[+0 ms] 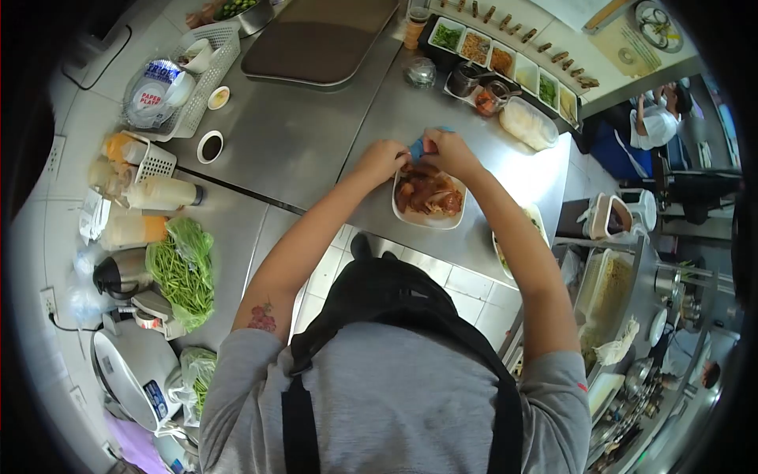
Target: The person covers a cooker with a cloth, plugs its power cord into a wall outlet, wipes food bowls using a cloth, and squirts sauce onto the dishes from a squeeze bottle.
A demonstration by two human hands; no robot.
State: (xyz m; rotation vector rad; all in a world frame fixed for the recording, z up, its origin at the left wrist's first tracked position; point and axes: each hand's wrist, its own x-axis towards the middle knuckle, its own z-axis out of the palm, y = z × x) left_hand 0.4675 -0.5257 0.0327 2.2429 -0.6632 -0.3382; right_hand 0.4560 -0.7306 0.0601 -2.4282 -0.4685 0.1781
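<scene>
Both of my hands come together over the far edge of a white bowl (427,223) of reddish-brown saucy food, possibly meat pieces. Between them is a small bright-blue piece (417,148), thin-looking, whose kind I cannot make out. My left hand (384,160) has its fingers closed at the left end of this piece, close to the rim. My right hand (450,152) is also closed on it, and more blue shows behind its knuckles. A second white dish (534,215) with greenish food sits partly hidden behind my right forearm.
Containers of chopped toppings (475,47) line the back right, with a lidded tub (527,124) nearby. A brown tray (316,39) lies on the steel counter. At left are a sauce cup (210,147), squeeze bottles (162,193) and bagged green beans (181,272). Another person (657,122) is far right.
</scene>
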